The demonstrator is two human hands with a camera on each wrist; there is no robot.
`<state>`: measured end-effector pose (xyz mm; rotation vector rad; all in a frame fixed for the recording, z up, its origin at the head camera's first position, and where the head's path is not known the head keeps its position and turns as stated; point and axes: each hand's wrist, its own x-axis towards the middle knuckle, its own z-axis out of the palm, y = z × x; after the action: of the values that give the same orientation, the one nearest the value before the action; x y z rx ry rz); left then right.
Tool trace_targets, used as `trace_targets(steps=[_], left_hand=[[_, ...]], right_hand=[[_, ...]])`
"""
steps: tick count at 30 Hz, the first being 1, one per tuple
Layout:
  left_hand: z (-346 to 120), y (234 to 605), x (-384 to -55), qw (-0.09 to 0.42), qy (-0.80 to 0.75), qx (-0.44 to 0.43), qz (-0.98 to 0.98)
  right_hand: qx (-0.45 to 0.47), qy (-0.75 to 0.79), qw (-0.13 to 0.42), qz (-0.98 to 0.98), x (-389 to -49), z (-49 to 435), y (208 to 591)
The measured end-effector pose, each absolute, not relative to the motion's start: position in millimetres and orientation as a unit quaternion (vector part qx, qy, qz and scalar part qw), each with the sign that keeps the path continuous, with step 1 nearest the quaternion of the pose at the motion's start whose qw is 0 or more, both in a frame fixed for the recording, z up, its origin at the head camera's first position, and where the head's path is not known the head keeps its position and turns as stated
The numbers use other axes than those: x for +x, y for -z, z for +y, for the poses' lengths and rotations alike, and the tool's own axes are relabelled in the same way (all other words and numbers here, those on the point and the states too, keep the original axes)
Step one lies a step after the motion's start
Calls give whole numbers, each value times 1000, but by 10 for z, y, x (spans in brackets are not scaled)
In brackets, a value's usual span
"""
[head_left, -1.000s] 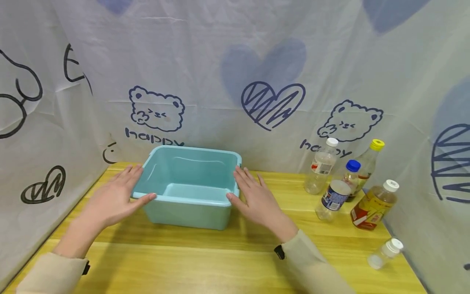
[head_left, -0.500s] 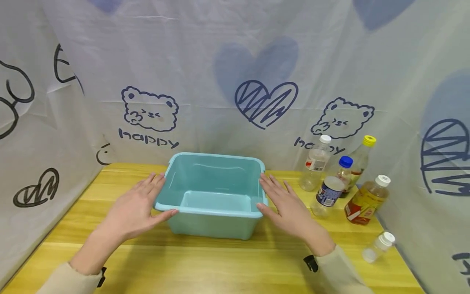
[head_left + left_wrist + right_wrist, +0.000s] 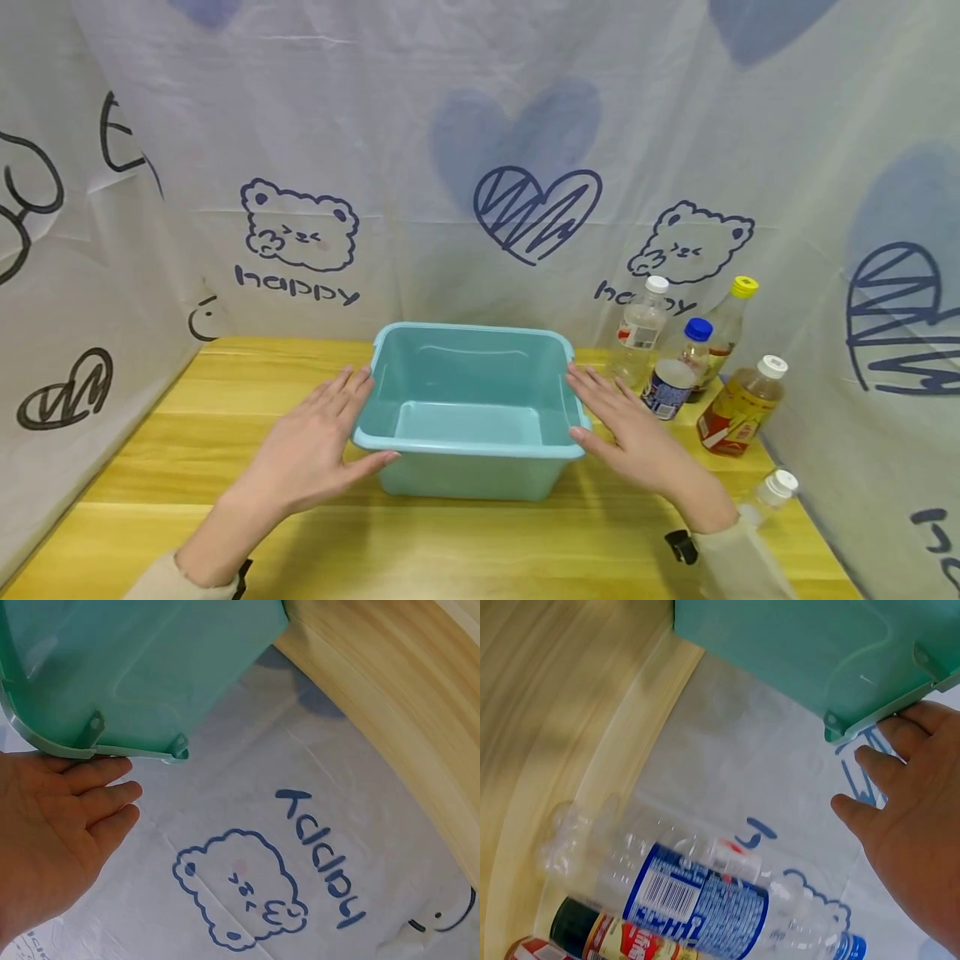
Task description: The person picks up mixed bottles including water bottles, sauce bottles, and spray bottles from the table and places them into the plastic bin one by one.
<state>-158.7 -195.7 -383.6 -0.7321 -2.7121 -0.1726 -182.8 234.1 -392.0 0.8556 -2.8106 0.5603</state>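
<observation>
Basin (image 3: 472, 475), rectangular, light-teal plastic, on yellow wood-grain desk (image 3: 420, 550), left hand (image 3: 315, 446) and right hand (image 3: 637, 442), fingers extended against opposite sides, five capped transparent bottles (image 3: 670, 387) at right

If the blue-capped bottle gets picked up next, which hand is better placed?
Probably the right hand: its fingers are at the right rim of the tub, and the blue-capped bottle stands just beyond. The left hand is at the opposite rim, with the tub between.

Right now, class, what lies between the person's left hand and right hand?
The tub lies between the left hand and the right hand; the head view shows this.
</observation>
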Motion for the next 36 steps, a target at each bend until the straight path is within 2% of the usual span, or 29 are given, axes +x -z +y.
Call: trace_targets(steps=[7,13,20,24,31,33,36], left_hand=[[-1897,3849,-1600,167,75,-256,-949],[-1884,3850,-1624,143,85,-248,-955],[-1863,3870,-1632,131,101,-237,-957],[-1841,3890,-1639,126,108,-236,-958],[-1812,3911,-1650,119,116,-233,-958],[-1808,3914,-1651,116,117,-232,-959],[-1803,3922,-1659,112,119,-231,-959]], right_hand=[[289,-183,80,-936,-1816,2422,3901],[298,-183,87,-933,-1853,2410,3909],[282,-216,142,-924,-1855,2417,3952],[270,-244,223,-904,-1819,2455,4004],[262,-251,452,-815,-1754,2565,4026],[246,-244,488,-801,-1717,2625,4019],[213,-234,507,-802,-1642,2761,4017]])
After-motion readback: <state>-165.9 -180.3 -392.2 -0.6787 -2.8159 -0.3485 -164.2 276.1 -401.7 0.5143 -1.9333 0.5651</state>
